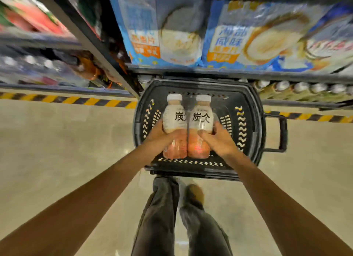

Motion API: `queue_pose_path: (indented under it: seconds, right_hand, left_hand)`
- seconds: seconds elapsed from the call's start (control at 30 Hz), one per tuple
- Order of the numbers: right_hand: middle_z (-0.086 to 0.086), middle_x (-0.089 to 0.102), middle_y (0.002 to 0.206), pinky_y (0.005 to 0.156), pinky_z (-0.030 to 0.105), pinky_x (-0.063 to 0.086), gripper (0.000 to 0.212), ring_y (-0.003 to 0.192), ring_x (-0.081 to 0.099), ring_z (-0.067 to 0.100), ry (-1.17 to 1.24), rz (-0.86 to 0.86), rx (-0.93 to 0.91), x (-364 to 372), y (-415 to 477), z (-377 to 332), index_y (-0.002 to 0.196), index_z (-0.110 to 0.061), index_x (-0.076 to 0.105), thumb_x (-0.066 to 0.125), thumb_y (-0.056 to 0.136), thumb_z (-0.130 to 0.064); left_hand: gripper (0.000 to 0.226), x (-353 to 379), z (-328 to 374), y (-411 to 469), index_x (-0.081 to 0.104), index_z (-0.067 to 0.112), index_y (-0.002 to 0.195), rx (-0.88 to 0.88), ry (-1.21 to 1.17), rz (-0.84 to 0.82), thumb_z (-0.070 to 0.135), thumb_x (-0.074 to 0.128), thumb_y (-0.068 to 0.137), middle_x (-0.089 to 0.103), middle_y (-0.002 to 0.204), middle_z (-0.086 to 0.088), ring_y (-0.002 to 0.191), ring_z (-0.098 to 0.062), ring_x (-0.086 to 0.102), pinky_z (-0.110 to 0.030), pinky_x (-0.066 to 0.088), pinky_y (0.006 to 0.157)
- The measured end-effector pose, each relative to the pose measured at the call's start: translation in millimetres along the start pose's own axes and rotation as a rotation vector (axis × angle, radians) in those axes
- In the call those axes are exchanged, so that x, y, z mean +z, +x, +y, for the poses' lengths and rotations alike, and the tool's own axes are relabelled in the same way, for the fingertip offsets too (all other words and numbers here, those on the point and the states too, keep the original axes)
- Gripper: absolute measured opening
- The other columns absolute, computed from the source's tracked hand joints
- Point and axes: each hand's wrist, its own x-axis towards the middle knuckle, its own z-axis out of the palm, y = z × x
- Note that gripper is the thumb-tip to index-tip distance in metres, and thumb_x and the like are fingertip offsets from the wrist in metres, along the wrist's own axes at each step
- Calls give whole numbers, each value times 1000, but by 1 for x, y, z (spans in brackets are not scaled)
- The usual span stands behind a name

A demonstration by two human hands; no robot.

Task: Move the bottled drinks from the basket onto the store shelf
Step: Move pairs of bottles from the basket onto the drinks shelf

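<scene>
Two bottles, left bottle (174,125) and right bottle (201,127), touch side by side above one black basket (246,102) on the floor. The left hand (162,136) grips one, the right hand (219,139) the other, below the shelf (210,74).

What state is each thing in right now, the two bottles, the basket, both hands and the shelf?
Left bottle: capped, held over the basket, touching the other bottle.
Right bottle: capped, held alongside it.
Left hand: grip closed on the left bottle.
Right hand: grip closed on the right bottle.
Basket: on the floor by the shelf, handle folded down to the right.
Shelf: stocked with blue snack bags.
</scene>
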Motion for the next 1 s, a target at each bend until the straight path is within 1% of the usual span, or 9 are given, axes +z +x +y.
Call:
queue_pose_path:
  seconds: [0.17, 0.27, 0.37, 0.43, 0.53, 0.67, 0.8, 0.87, 1.0]
  right_hand:
    - [5, 68, 103, 72, 27, 56, 38, 89, 67, 17, 79, -103, -74, -12, -90, -77, 112, -15, 57, 65, 78, -29]
    - [5, 70, 102, 81, 40, 54, 48, 98, 67, 25, 80, -180, -127, -9, -133, -135, 113, -19, 59, 62, 68, -37]
    - [-5, 69, 91, 67, 22, 53, 16, 81, 68, 5, 34, -257, -285, 5, -186, -199, 107, -21, 57, 53, 92, -19]
    - [-4, 68, 102, 72, 18, 53, 23, 90, 67, 6, 16, -254, -403, 18, -221, -240, 116, -19, 56, 56, 93, -18]
    - [6, 64, 117, 85, 25, 50, 49, 104, 62, 16, -12, -188, -508, 50, -262, -299, 131, -10, 49, 66, 87, -23]
    - [-1, 65, 101, 64, 9, 50, 40, 87, 63, 10, -54, -178, -634, 100, -307, -373, 119, -9, 52, 67, 86, -24]
    - [-1, 65, 97, 66, 14, 49, 20, 76, 63, -1, -46, -145, -764, 164, -349, -443, 101, -17, 55, 65, 88, -27]
    - [-1, 67, 93, 67, 12, 52, 7, 72, 65, -4, -8, -179, -812, 201, -365, -473, 94, -21, 57, 63, 89, -21]
    - [6, 69, 111, 91, 39, 54, 64, 99, 67, 18, 12, -115, -882, 281, -392, -528, 115, -17, 59, 71, 64, -54]
  left_hand:
    - [51, -12, 66, -104, 51, 20, 130, 44, -41, -54, 26, 70, 83, 68, 119, -3, 105, -19, 67, -42, 54, 92]
    - [57, -24, 108, -159, 44, 13, 135, 109, -140, -27, 18, 68, 84, 63, 124, -8, 109, -22, 64, -38, 55, 89]
    - [59, -44, 151, -211, 48, 9, 131, 239, -176, 24, 22, 72, 79, 65, 123, -12, 106, -24, 66, -35, 57, 84]
    - [49, -61, 181, -248, 54, 8, 127, 299, -179, 98, 23, 69, 83, 68, 116, -12, 97, -22, 69, -32, 58, 78]
    - [66, -93, 223, -301, 50, 11, 130, 374, -243, 198, 33, 77, 74, 68, 115, -12, 98, -24, 69, -38, 57, 81]
    - [45, -151, 266, -357, 51, 8, 128, 495, -342, 284, 21, 65, 87, 67, 116, -14, 97, -25, 67, -38, 55, 86]
    - [14, -229, 307, -401, 61, 13, 98, 602, -389, 311, 22, 63, 88, 76, 80, -1, 67, -10, 70, -28, 56, 72]
    - [21, -269, 324, -425, 63, 12, 93, 627, -400, 297, 26, 70, 78, 75, 76, -3, 67, -13, 69, -31, 56, 75]
    - [69, -355, 354, -464, 62, 9, 110, 648, -383, 256, 41, 74, 50, 64, 113, -18, 98, -29, 60, -50, 45, 100]
